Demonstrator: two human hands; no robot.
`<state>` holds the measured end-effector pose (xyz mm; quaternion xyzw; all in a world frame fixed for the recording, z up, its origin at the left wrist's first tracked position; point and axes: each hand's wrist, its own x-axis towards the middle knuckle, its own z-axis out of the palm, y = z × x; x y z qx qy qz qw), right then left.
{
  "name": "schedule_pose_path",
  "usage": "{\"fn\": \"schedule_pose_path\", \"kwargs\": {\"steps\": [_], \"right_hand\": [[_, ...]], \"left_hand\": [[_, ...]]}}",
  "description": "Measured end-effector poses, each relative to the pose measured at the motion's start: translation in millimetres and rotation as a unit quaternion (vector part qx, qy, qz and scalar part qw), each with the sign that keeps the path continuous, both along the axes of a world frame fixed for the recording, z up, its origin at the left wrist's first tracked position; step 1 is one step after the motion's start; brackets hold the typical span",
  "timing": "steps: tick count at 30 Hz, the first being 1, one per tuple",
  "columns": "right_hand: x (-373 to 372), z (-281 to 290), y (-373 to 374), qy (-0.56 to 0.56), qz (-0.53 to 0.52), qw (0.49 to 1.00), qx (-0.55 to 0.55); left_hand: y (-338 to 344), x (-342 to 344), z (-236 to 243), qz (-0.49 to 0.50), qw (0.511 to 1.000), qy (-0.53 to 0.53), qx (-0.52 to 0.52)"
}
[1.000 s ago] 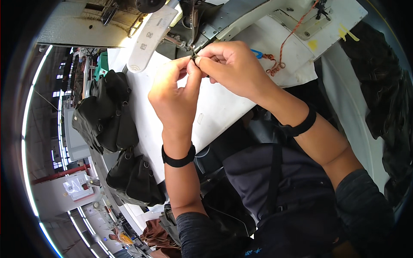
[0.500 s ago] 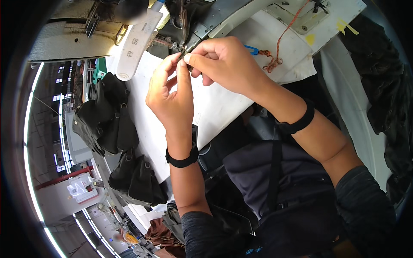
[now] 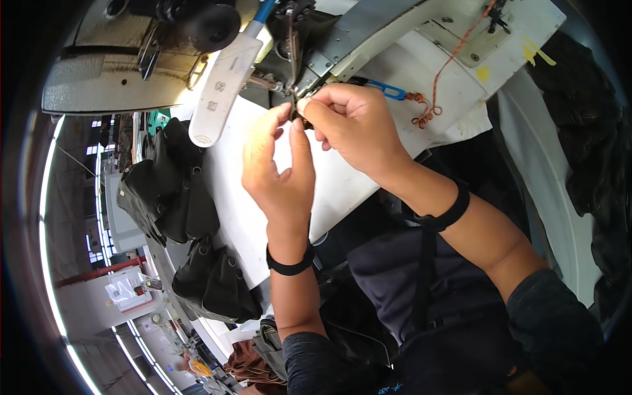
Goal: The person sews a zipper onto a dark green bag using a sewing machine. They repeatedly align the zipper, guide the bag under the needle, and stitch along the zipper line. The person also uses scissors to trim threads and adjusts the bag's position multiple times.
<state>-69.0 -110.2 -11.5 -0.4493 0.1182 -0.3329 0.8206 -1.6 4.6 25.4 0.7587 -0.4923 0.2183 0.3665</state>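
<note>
Beneath the sewing machine's needle area (image 3: 292, 84), my left hand (image 3: 278, 168) and my right hand (image 3: 355, 135) meet at their fingertips around a small dark piece (image 3: 297, 116), mostly hidden by fingers. The right thumb and index pinch it. My left thumb and index are at its near side, slightly curved. Both wrists wear black bands. A blue-handled tool (image 3: 388, 90) with coiled orange cord (image 3: 428, 115) lies just right of my right hand, on the pale work surface (image 3: 342, 197).
A long white lamp (image 3: 224, 92) juts down at upper left of my hands. Dark olive bags (image 3: 158, 191) are piled along the table's left side, brown fabric (image 3: 247, 362) below them. Dark material (image 3: 573, 125) hangs at the right. Far left, a co-worker (image 3: 187, 365) appears small in the background.
Both hands sit lower in the picture, along with the machine and lamp, as the view shifts. My left thumb and index have spread a little at the dark piece.
</note>
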Motion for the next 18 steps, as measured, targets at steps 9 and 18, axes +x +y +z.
{"fn": "schedule_pose_path", "kwargs": {"steps": [9,18], "right_hand": [[2.0,-0.8,0.4,0.003,-0.016,1.000,0.004],[-19.5,14.5,-24.9,0.043,0.136,0.989,0.035]], "left_hand": [[-2.2,-1.6,-16.9,-0.024,0.999,-0.009,-0.023],[-4.8,0.0,-16.4,-0.019,0.998,-0.050,-0.036]]}}
